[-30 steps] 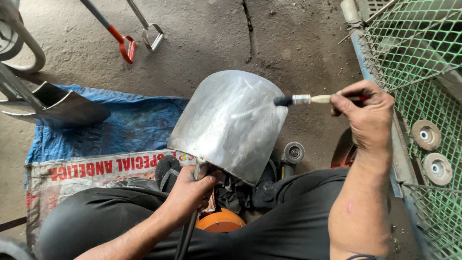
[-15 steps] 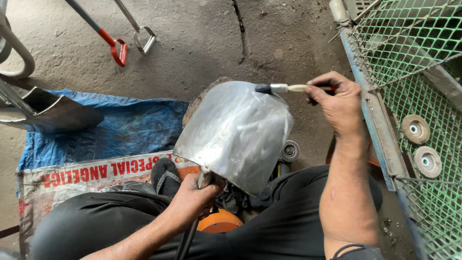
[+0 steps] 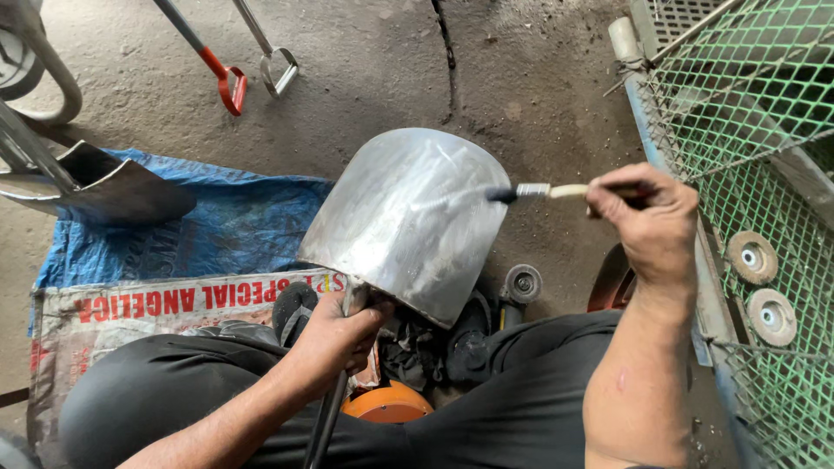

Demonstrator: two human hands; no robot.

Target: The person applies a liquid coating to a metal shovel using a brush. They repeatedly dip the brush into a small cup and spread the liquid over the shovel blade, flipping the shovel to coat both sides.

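Left hand point(image 3: 334, 334) grips one shovel point(image 3: 408, 221) by its neck; right hand point(image 3: 647, 221) pinches one brush point(image 3: 543, 191); two discs point(image 3: 760, 287) lie nearby.

Looks like a small metalworking shop, the rough kind. Stained, cracked concrete floor point(image 3: 382, 78), bare steel shovel heads point(image 3: 104, 187) lying around, worn grinding discs point(image 3: 752, 257) on a green mesh rack point(image 3: 756, 113), and an angle grinder point(image 3: 521, 287) on the ground.

Cracked concrete floor point(image 3: 521, 78), blue tarp point(image 3: 200, 234), green mesh cage point(image 3: 764, 130), daylight
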